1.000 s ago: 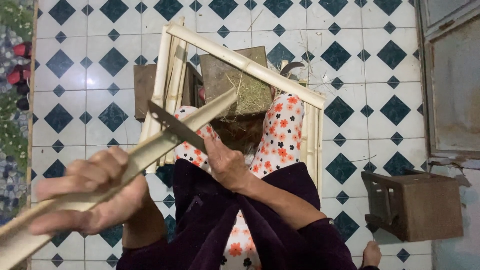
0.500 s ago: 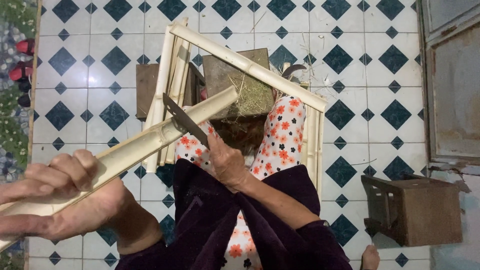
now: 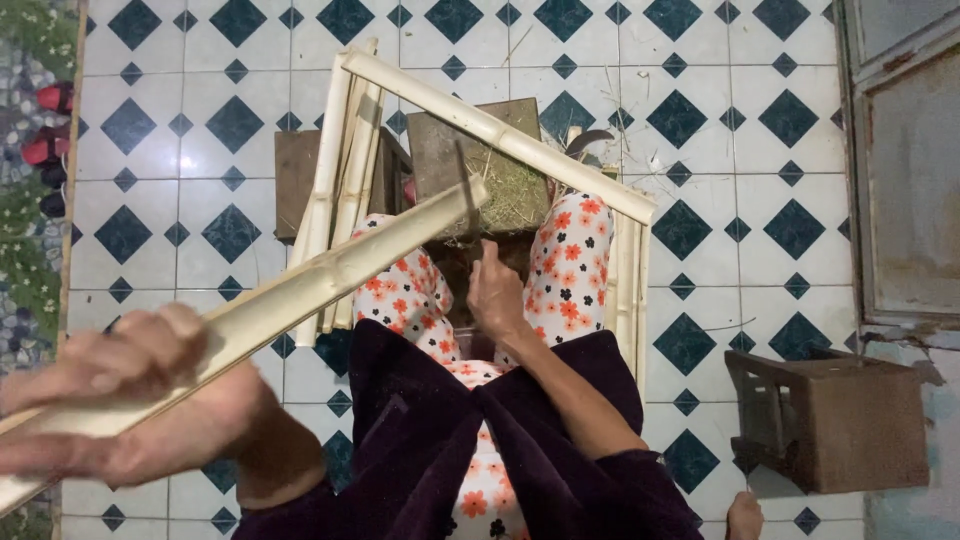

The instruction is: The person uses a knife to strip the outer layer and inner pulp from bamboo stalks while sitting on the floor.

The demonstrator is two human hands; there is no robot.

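My left hand [image 3: 140,400] grips the near end of a long pale split bamboo piece [image 3: 330,280], which slants up to the right over my knees. My right hand [image 3: 495,290] is closed on the handle of a knife [image 3: 465,190]. The blade shows edge-on and stands at the bamboo's far tip. Just beyond that tip is a wooden block [image 3: 470,150] covered with fibrous shavings. I sit in floral trousers and a dark purple top.
Another bamboo pole [image 3: 520,140] lies diagonally across the block. Bundles of split bamboo rest at the left [image 3: 335,170] and the right [image 3: 630,290]. A wooden stool [image 3: 840,420] stands at the lower right, a metal door [image 3: 910,170] at the right, red shoes [image 3: 50,120] at the far left.
The knife has travelled from the middle of the bamboo piece out to its far tip, and the blade now shows edge-on. My left hand has slid lower and nearer to the camera.
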